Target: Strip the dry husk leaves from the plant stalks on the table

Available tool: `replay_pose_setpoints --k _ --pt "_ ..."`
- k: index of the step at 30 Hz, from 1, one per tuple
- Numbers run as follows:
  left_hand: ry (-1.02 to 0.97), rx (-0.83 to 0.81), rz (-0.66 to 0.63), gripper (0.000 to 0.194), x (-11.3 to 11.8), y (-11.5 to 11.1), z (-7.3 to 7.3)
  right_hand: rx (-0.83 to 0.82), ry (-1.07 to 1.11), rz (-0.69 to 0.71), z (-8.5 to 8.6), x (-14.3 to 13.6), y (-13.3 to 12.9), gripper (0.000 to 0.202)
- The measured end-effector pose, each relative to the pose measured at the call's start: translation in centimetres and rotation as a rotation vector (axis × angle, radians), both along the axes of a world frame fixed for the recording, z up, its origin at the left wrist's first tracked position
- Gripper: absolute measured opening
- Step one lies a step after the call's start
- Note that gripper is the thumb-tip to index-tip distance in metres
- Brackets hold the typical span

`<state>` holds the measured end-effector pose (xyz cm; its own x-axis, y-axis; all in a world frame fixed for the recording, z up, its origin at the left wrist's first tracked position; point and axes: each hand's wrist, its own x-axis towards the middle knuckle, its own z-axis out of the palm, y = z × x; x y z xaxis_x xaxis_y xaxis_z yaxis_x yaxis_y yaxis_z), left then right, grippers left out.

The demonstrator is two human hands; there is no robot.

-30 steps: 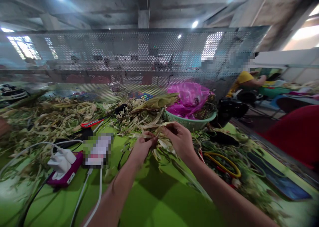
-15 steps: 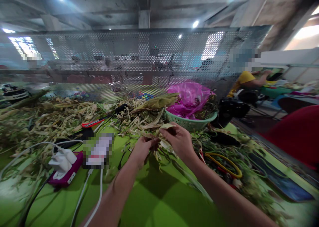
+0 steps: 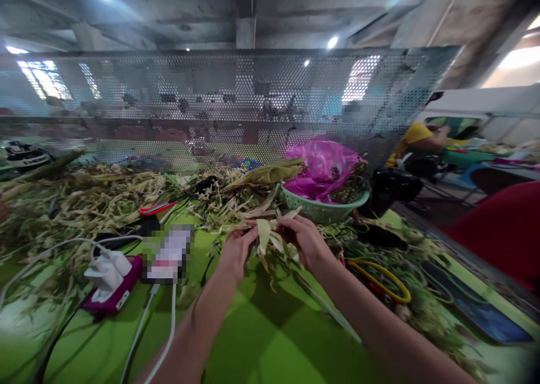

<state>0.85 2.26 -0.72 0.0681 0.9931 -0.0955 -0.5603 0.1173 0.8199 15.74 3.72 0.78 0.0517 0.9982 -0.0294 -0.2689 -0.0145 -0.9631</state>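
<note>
Between my hands is a bundle of pale dried corn husk strips, held a little above the green table. My left hand pinches its left side, thumb against fingers. On the other side, my right hand has its fingertips closed on the husk's right end. One broad strip folds over and hangs in the gap between the hands. Just behind lie more loose dried husks and a long folded husk leaf. How the strips are joined cannot be made out.
A green basket with a pink plastic bag stands behind my right hand. To the left are a phone, a purple power strip with white cables and a red cutter. Yellow-handled pliers lie right. A person in yellow sits beyond.
My right hand has moved slightly right and down, away from the left hand. The broad husk strip now shows folded down between them. Both hands keep their hold.
</note>
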Motion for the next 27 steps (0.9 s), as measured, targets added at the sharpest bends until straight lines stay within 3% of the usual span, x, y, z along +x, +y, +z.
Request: replay_pose_setpoints --k 4,8,13,15,17,19,21,24,27 --pt "-0.078 -0.009 -0.048 0.033 0.0 -0.4 0.5 -0.027 0.015 0.143 0.1 -0.3 -0.3 0.018" --pt "-0.103 0.035 -0.062 0.035 0.0 -0.7 0.8 -0.018 -0.034 0.176 0.3 -0.7 -0.7 0.02" --pt "-0.041 -0.009 -0.121 0.033 0.0 -0.9 1.0 0.036 -0.327 0.248 -1.3 -0.7 0.3 0.032" --pt "-0.035 -0.024 -0.156 0.031 -0.1 -0.9 0.9 0.078 -0.406 0.217 -1.4 -0.1 0.9 0.03" --pt "-0.025 -0.041 -0.175 0.033 -0.2 -0.8 0.8 0.155 -0.482 0.107 -0.8 0.8 1.2 0.029" --pt "0.039 -0.039 -0.169 0.035 -0.3 -0.7 0.7 0.272 -0.546 -0.026 0.4 1.6 1.1 0.04" --pt "0.141 0.004 -0.146 0.034 -0.3 -0.6 0.5 0.476 -0.676 -0.112 1.9 2.0 0.5 0.048" --pt "0.265 0.061 -0.13 0.03 -0.2 -0.3 0.1 0.651 -0.789 0.074 3.2 1.5 -0.8 0.034" --pt "0.335 0.1 -0.178 0.024 -0.1 -0.3 -0.2 0.594 -0.757 0.176 3.1 0.8 -1.4 0.012"
